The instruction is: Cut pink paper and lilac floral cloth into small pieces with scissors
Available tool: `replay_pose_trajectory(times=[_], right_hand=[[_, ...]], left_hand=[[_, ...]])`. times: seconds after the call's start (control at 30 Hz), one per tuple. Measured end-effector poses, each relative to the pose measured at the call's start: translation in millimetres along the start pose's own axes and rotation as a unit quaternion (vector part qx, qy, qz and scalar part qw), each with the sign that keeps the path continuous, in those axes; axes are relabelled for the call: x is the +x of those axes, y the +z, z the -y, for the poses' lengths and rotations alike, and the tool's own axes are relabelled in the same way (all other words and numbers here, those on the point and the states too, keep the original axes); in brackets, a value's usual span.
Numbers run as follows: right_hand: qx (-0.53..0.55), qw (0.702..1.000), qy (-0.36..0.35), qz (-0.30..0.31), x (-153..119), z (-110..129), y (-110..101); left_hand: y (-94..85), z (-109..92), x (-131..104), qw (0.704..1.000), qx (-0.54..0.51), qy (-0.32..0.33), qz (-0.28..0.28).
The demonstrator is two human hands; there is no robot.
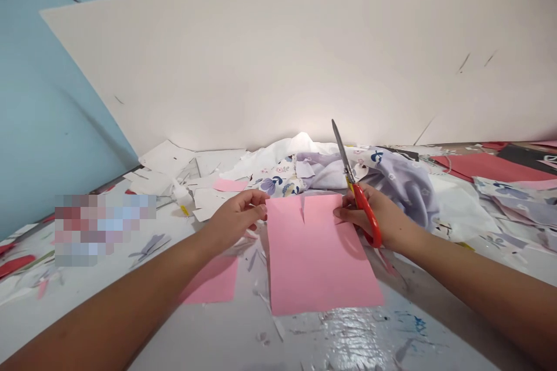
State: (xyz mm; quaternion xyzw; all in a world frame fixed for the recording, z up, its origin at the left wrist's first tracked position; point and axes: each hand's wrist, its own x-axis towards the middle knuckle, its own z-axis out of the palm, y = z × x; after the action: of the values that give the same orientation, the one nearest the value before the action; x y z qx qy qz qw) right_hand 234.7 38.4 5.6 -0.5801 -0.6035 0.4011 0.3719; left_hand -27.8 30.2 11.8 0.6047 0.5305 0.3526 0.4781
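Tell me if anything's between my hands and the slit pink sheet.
Nothing visible is: your left hand and right hand hold the pink paper sheet near its upper corners. The red-handled scissors sit in the right hand, blades pointing up past the sheet's top edge.

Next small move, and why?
I'd probably swing the scissors down to the slit in the pink paper: it runs only partway from the top edge, the right hand has the blades pointing up, away from it, and the left hand is at the opposite corner.
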Motion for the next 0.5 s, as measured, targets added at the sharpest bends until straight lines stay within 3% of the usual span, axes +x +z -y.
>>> replay_pose_trajectory(times=[0.13, 0.27, 0.5], right_hand=[[0.003, 1.000, -0.001, 0.001, 0, 1, -3], [0.020, 1.000, -0.015, 0.018, -2, 3, -2], [0.021, 1.000, -0.019, -0.004, -3, 6, 0]], left_hand=[[-8.4, -2, 3, 1.000, 0.011, -0.007, 0.019], [-4.1, 3, 4, 0.998, 0.035, 0.004, 0.046], [-1.0, 9, 6, 0.999, 0.042, 0.016, 0.031]])
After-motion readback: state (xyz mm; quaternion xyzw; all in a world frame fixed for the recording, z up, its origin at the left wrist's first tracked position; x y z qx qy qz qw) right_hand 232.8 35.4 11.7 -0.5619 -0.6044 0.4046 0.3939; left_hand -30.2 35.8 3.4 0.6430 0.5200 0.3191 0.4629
